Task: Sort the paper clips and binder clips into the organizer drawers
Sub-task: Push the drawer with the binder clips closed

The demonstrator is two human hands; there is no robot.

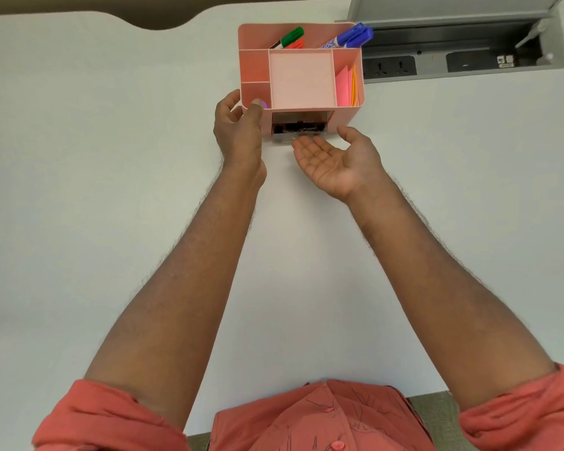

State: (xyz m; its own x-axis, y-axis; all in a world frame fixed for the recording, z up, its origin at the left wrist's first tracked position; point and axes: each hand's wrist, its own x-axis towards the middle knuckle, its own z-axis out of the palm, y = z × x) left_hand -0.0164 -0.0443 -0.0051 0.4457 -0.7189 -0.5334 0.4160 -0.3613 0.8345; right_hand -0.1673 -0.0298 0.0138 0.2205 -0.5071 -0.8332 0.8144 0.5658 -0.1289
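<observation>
left hand (238, 133) grips a corner of the pink organizer (347, 113), right hand (331, 161) flat, palm up, fingertips (299, 145) touching the clip-filled clear drawer (285, 138), which probably needs a straight push shut.

Organizer (302, 76) on the table (111, 157), toward its far side. Markers (355, 35) in the rear compartment, paper sheets (347, 86) in the right one. Drawer (284, 138) low in front, clips (298, 126) inside. Left hand (238, 131) gripping the front left corner; right hand (331, 161) just before the drawer.
</observation>
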